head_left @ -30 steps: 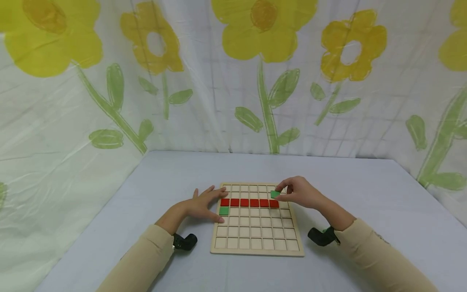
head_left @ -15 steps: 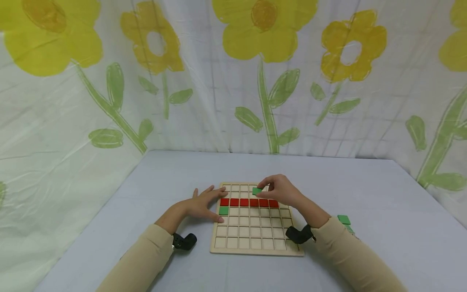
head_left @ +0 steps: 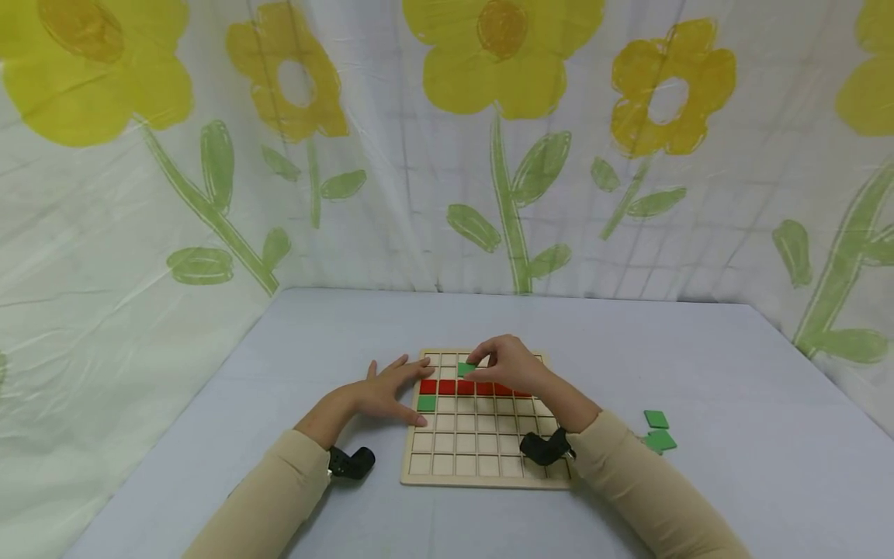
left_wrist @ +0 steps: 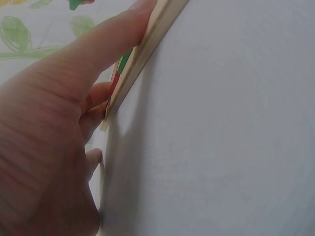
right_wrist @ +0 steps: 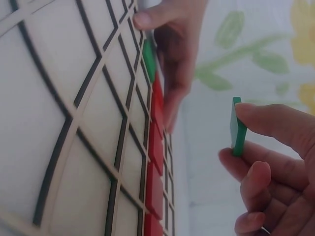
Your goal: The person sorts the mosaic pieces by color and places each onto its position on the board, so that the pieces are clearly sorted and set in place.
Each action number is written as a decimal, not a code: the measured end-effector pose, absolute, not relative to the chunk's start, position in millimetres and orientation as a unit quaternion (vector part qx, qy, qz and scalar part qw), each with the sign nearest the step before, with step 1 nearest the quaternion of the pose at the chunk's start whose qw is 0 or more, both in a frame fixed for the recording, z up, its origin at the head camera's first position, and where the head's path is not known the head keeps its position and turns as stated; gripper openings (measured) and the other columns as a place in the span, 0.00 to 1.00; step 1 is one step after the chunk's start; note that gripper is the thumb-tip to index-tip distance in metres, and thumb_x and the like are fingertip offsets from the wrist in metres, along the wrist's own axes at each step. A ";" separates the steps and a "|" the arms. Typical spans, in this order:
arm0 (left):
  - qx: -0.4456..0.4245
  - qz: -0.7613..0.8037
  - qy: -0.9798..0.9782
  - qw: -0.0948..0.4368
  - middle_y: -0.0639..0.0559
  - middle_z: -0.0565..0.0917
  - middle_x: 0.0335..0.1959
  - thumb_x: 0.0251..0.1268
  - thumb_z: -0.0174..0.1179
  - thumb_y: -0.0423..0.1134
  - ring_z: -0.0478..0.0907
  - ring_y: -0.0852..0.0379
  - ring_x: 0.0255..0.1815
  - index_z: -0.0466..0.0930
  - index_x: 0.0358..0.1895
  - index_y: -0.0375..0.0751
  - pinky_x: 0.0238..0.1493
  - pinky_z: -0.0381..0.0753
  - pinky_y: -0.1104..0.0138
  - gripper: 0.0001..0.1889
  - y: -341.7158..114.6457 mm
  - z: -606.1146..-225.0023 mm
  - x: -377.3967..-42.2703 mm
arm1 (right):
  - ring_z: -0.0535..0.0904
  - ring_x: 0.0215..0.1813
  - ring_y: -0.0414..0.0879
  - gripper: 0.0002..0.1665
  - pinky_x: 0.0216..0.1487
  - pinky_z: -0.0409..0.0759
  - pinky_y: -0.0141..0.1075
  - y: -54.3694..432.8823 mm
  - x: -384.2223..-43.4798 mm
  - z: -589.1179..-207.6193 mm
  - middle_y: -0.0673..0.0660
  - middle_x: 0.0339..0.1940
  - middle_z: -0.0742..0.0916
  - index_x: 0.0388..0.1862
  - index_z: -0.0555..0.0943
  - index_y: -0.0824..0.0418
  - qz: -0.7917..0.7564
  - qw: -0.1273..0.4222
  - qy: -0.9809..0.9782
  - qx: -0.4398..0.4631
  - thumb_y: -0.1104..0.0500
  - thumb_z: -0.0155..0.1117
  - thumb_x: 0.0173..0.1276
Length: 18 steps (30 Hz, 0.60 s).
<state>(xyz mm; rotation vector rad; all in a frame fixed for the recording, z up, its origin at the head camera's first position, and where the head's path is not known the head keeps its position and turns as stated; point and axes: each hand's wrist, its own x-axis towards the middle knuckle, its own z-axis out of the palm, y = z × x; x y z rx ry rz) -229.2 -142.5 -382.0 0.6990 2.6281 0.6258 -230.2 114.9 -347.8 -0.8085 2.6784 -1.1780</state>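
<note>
Right grip point(head_left: 508, 363) is pinching a green tile point(head_left: 466, 369) above the gridded board point(head_left: 486, 482)

From the head view, the tile is hanging over the board's far rows, beyond a line of red tiles point(head_left: 447, 387). The left grip point(head_left: 387, 390) is lying with fingers spread at the board's left edge, probably to steady it. One seated green tile point(head_left: 426, 403) is occupying a cell just nearer the person than that line's left end; loose green tiles point(head_left: 656, 419) are lying to the right on the surface point(head_left: 335, 334), presumably for easy reach.

From the left wrist, the left thumb point(left_wrist: 115, 39) is touching the wooden rim point(left_wrist: 135, 66), seemingly bracing it.

From the right wrist, thumb and fingertip are holding the tile by opposite edges, apart from the board, apparently leaving its underside unobstructed.
</note>
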 end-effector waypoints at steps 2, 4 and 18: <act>0.246 0.220 0.927 0.176 0.59 0.51 0.76 0.46 0.67 0.61 0.34 0.47 0.77 0.59 0.70 0.56 0.66 0.23 0.35 0.46 -142.6 -381.6 -228.9 | 0.74 0.24 0.40 0.15 0.25 0.75 0.32 110.9 -230.9 -347.2 0.57 0.39 0.86 0.41 0.84 0.63 -0.388 0.057 0.880 -0.269 0.56 0.69 0.57; 0.245 0.219 0.928 0.177 0.60 0.51 0.76 0.45 0.67 0.62 0.34 0.47 0.77 0.59 0.70 0.56 0.66 0.23 0.35 0.46 -142.5 -381.3 -228.7 | 0.74 0.25 0.40 0.15 0.26 0.76 0.32 106.8 -231.5 -346.9 0.57 0.40 0.86 0.41 0.84 0.63 -0.388 0.061 0.879 -0.270 0.56 0.69 0.58; 0.245 0.227 0.925 0.183 0.60 0.51 0.75 0.46 0.67 0.61 0.34 0.47 0.77 0.58 0.70 0.55 0.67 0.23 0.36 0.46 -142.7 -380.2 -227.5 | 0.73 0.22 0.38 0.11 0.27 0.76 0.29 82.6 -234.8 -355.9 0.54 0.36 0.87 0.35 0.85 0.60 -0.360 0.083 0.883 -0.289 0.56 0.71 0.54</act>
